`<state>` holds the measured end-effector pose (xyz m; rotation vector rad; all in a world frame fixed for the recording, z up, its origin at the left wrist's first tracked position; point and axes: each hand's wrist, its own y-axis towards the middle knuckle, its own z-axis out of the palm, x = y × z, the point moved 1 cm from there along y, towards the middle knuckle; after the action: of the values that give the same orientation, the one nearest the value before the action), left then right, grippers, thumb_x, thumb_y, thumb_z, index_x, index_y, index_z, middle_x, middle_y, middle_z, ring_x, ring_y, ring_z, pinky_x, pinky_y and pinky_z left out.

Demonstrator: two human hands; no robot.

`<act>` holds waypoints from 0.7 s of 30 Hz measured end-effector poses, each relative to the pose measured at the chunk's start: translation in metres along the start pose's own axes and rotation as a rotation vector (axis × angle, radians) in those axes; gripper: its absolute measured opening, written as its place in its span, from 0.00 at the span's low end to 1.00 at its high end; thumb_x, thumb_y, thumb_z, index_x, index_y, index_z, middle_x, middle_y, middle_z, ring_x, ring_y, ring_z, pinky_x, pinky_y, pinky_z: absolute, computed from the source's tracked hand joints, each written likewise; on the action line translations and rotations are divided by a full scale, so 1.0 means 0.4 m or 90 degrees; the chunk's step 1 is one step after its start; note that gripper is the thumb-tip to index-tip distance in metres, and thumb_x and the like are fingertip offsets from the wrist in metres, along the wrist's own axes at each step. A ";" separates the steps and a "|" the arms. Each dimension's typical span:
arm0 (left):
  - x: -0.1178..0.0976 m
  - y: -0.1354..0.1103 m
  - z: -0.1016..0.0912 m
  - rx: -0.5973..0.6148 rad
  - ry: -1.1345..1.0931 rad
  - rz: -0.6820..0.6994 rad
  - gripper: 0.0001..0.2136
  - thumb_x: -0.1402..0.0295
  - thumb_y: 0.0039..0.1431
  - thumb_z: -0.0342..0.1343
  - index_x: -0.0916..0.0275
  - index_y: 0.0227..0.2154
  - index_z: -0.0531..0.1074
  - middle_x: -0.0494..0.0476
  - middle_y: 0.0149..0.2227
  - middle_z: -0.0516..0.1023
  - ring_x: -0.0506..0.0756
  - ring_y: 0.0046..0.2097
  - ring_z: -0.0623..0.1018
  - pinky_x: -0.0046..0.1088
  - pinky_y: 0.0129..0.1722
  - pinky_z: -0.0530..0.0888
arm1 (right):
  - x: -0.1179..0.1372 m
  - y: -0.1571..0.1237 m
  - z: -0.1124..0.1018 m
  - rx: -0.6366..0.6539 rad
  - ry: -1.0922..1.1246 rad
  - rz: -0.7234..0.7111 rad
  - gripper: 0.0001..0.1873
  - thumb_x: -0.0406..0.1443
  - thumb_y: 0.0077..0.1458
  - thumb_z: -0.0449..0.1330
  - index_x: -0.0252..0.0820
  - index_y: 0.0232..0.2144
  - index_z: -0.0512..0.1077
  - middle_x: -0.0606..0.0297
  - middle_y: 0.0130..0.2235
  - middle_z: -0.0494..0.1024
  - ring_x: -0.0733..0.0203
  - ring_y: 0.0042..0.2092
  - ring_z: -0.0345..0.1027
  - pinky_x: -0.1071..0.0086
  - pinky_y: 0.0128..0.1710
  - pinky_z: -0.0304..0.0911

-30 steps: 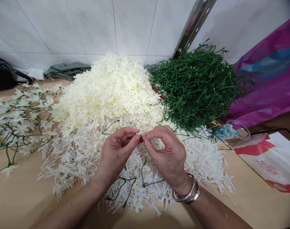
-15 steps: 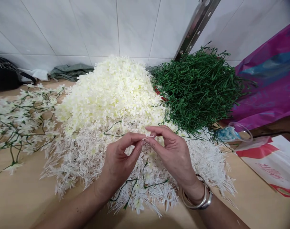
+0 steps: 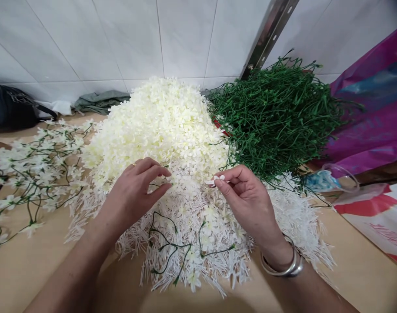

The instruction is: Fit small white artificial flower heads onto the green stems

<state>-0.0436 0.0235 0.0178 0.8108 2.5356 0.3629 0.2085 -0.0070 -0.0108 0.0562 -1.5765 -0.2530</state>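
Note:
My right hand (image 3: pixel 250 204) pinches a small white artificial flower (image 3: pixel 217 179) between thumb and fingertips, above the heap. My left hand (image 3: pixel 135 189) hovers apart from it on the left, thumb and fingers separated, with nothing visible between them. Under both hands spreads a pile of thin white stalks (image 3: pixel 181 219). Behind them rises a mound of cream-white artificial flower heads (image 3: pixel 162 117). A few green branched stems (image 3: pixel 174 245) lie on the stalks in front, some with flowers close by.
Green plastic stems (image 3: pixel 276 117) are heaped at the back right, beside a purple bag (image 3: pixel 377 100). Flowered green sprays (image 3: pixel 38 169) lie at the left, before a black bag (image 3: pixel 12 106). A clear plastic cup (image 3: pixel 346 180) and red-and-white bag (image 3: pixel 377 217) occupy the right.
My hands were together at the small white piece; they have moved apart. My left hand has let go and shifted left, while my right hand keeps a flower.

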 end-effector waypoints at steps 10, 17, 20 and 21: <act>-0.015 0.004 0.020 -0.014 0.134 0.040 0.03 0.71 0.67 0.61 0.60 0.37 0.79 0.55 0.38 0.83 0.60 0.40 0.81 0.38 0.40 0.69 | -0.006 -0.019 0.022 0.070 0.049 0.045 0.02 0.35 0.58 0.69 0.48 0.35 0.80 0.70 0.30 0.79 0.67 0.30 0.66 0.73 0.30 0.62; -0.105 -0.001 0.036 -0.156 -0.185 0.018 0.02 0.72 0.66 0.63 0.60 0.40 0.78 0.50 0.36 0.86 0.51 0.38 0.84 0.25 0.40 0.76 | -0.009 -0.015 0.023 0.077 0.229 0.120 0.09 0.45 0.53 0.75 0.51 0.34 0.82 0.70 0.34 0.77 0.65 0.35 0.67 0.69 0.38 0.62; -0.130 -0.008 0.069 -0.131 -0.334 -0.024 0.03 0.72 0.65 0.65 0.59 0.40 0.79 0.49 0.36 0.86 0.49 0.36 0.83 0.22 0.39 0.77 | 0.004 -0.011 0.025 0.117 0.266 0.111 0.09 0.45 0.52 0.75 0.51 0.33 0.83 0.68 0.38 0.77 0.63 0.39 0.68 0.67 0.43 0.63; -0.133 -0.009 0.078 -0.131 -0.363 -0.038 0.03 0.72 0.65 0.65 0.59 0.40 0.79 0.49 0.36 0.86 0.49 0.37 0.83 0.22 0.39 0.77 | 0.008 -0.010 0.025 0.130 0.270 0.110 0.09 0.45 0.52 0.75 0.51 0.32 0.83 0.68 0.39 0.77 0.63 0.41 0.68 0.67 0.44 0.63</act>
<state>0.0084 -0.0078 0.0075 0.6443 1.9504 0.3123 0.1979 -0.0103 -0.0086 0.1241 -1.1704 0.0555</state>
